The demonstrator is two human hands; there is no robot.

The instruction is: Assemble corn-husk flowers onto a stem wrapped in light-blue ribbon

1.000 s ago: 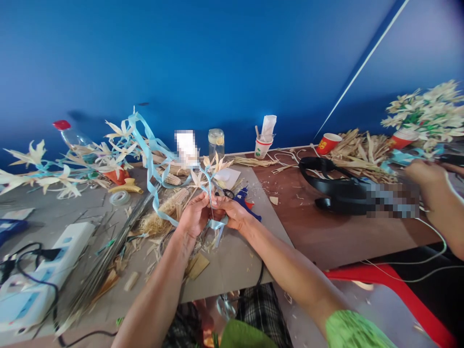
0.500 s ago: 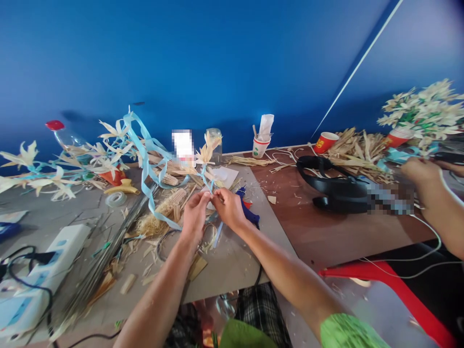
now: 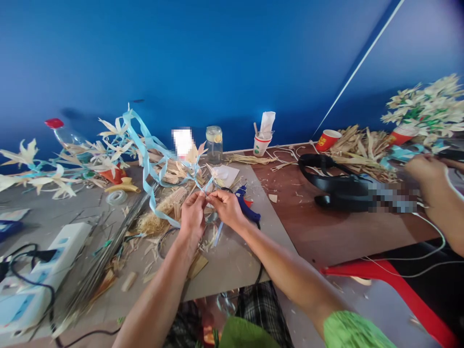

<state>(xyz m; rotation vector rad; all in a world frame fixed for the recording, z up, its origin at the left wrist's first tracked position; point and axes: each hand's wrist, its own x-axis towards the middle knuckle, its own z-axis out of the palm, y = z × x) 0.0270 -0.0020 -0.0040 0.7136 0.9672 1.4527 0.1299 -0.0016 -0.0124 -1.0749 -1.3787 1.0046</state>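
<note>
My left hand [image 3: 194, 211] and my right hand [image 3: 226, 208] meet fingertip to fingertip over the table. Both pinch the thin stem of a corn husk flower [image 3: 196, 155], which is wrapped in light blue ribbon [image 3: 205, 186]. The pale bloom tilts up and to the left beyond my fingers. The exact grip point is hidden by the fingers. Just right of my right hand lies a blue glue gun [image 3: 248, 205]. A dry corn cob [image 3: 170, 202] lies left of my left hand.
Thin wires [image 3: 108, 251] and a white power strip [image 3: 54, 270] lie to the left. More husk flowers [image 3: 58, 181] stand behind them. A glass jar [image 3: 214, 145] and paper cup [image 3: 261, 145] stand near the wall. At right are a black headset [image 3: 340, 193] and another person's hand [image 3: 422, 174].
The flower has tipped left and lower, uncovering the jar behind it. My hands stay close together, fingers still pinched on the stem.
</note>
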